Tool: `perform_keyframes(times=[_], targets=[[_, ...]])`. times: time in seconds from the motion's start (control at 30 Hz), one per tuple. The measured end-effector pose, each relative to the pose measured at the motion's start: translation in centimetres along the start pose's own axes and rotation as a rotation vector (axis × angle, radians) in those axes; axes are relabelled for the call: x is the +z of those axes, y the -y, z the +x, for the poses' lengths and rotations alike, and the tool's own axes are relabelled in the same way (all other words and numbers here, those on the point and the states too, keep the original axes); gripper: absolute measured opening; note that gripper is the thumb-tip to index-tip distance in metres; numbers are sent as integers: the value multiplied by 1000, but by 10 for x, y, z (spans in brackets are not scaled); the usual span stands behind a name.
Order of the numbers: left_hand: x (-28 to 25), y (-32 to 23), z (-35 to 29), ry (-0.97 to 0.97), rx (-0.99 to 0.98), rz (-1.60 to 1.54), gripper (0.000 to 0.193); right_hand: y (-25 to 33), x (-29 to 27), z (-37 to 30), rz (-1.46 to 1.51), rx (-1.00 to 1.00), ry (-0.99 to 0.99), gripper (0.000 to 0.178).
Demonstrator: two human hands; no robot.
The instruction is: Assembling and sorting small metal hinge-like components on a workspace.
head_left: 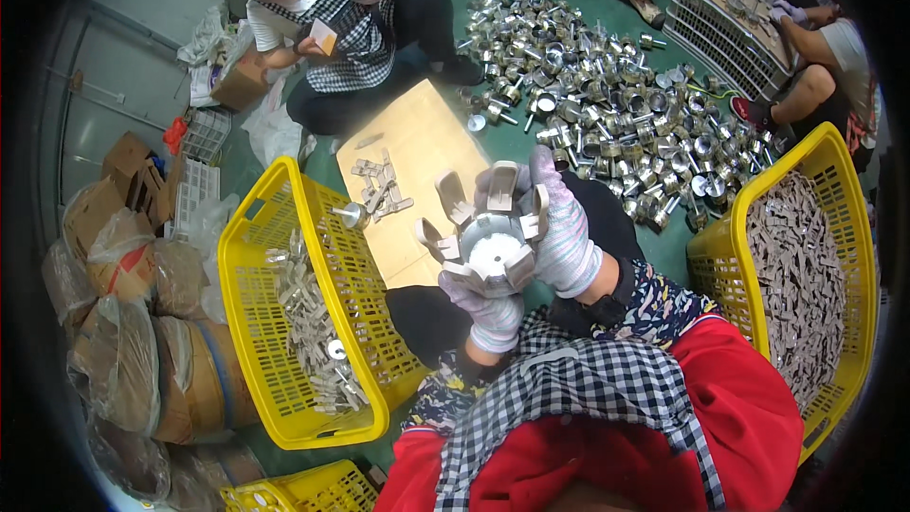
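Note:
Both my hands wear pale striped work gloves. Between them is a round metal cup-shaped part (495,248) with several grey curved clips standing out around its rim. My left hand (482,311) grips its near lower side, fingers partly hidden beneath it. My right hand (567,237) is closed round its right side, thumb raised by a clip. Beyond the part lies a tan board (417,133) bearing a small pile of loose clips (381,182). A metal cup with a stem (351,215) rests at the left basket's edge.
A yellow basket (301,204) of metal pieces stands left; another yellow basket (861,228) full of clips stands right. A large heap of metal cups (607,104) covers the floor ahead. A co-worker (351,47) sits far left; others work far right. Wrapped cartons (194,370) line the left.

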State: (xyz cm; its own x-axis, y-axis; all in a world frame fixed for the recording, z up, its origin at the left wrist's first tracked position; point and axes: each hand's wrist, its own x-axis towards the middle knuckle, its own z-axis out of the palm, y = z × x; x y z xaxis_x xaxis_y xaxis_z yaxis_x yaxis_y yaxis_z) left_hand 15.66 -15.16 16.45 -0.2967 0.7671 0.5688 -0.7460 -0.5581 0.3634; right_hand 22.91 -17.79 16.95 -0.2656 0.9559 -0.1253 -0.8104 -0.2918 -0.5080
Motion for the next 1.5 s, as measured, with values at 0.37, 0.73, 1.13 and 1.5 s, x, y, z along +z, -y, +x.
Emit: perform_keyframes(times=[0.37,0.73,1.13,1.5], targets=[[-64,-44,-67,-269,-715,208,72,4,12,21,-71,135,134,77],[-45,-45,-70,-285,-427,840,86,-6,12,19,-22,35,296,73],[-88,-79,-81,75,-755,103,49,-35,7,18,-240,-105,178,50],[-46,-64,-90,-192,-577,39,77,-42,-51,42,-116,-49,233,55]])
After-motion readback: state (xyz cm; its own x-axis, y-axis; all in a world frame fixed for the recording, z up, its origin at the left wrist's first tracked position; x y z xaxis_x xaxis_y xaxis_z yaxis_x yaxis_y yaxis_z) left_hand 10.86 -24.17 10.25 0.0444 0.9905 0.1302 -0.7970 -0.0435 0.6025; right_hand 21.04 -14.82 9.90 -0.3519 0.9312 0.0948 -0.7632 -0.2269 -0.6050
